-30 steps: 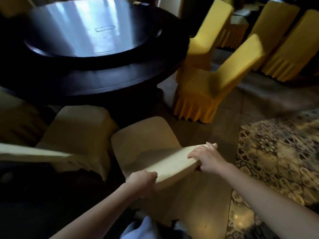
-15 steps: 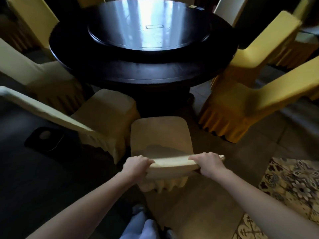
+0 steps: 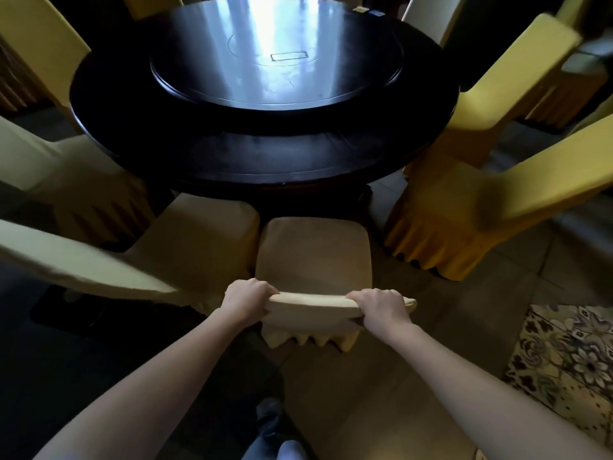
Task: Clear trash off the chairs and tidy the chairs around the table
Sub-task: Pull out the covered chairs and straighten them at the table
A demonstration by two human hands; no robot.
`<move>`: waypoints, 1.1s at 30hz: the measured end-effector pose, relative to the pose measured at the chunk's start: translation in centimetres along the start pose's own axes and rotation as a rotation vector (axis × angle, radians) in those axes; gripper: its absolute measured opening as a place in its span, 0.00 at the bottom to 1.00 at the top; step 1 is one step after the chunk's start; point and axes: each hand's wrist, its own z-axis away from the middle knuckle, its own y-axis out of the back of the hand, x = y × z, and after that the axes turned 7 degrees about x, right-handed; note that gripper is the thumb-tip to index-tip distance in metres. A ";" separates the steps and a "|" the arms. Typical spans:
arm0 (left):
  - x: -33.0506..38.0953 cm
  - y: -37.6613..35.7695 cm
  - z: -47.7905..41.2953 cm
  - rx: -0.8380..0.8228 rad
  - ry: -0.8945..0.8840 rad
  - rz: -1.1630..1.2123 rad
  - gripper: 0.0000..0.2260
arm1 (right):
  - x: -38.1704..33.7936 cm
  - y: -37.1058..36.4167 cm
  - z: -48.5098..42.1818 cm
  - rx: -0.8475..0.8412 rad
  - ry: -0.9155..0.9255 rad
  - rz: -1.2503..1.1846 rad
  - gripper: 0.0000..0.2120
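Note:
A chair in a pale yellow cover (image 3: 313, 250) faces the dark round table (image 3: 265, 157) straight ahead of me, its seat bare. My left hand (image 3: 247, 298) grips the left end of the chair's back top edge. My right hand (image 3: 381, 307) grips the right end of the same edge. The seat's front sits close to the table's rim. The table carries a glossy round turntable (image 3: 275, 58).
More yellow-covered chairs ring the table: one close on the left (image 3: 185, 240), another further left (image 3: 66, 180), two on the right (image 3: 464, 220) (image 3: 504, 81). A patterned rug (image 3: 564, 360) lies at lower right. Small items (image 3: 368, 10) sit at the table's far edge.
The chair I hold has swung round from an angle to face the table squarely and has moved in toward it. My view has turned left to centre on the table.

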 end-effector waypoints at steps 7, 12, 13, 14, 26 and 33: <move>-4.9 1.6 -4.1 -0.005 -0.067 -0.015 0.17 | -2.3 0.5 -4.9 0.013 -0.051 -0.016 0.17; -6.8 2.1 -5.6 0.012 -0.114 -0.001 0.17 | -3.5 1.0 -6.6 0.012 -0.099 -0.013 0.18; -7.0 2.1 -5.7 0.010 -0.124 0.002 0.16 | -3.6 1.1 -6.6 0.003 -0.112 -0.015 0.18; -7.2 2.1 -5.8 0.008 -0.137 0.006 0.16 | -3.8 1.2 -6.6 -0.011 -0.123 -0.012 0.18; -9.4 2.5 -4.7 -0.269 -0.304 -0.151 0.12 | -7.0 1.5 -4.2 -0.182 0.005 -0.026 0.17; -12.4 2.9 -0.6 -0.282 -0.246 -0.194 0.12 | -11.6 0.4 -3.3 -0.188 0.158 -0.053 0.19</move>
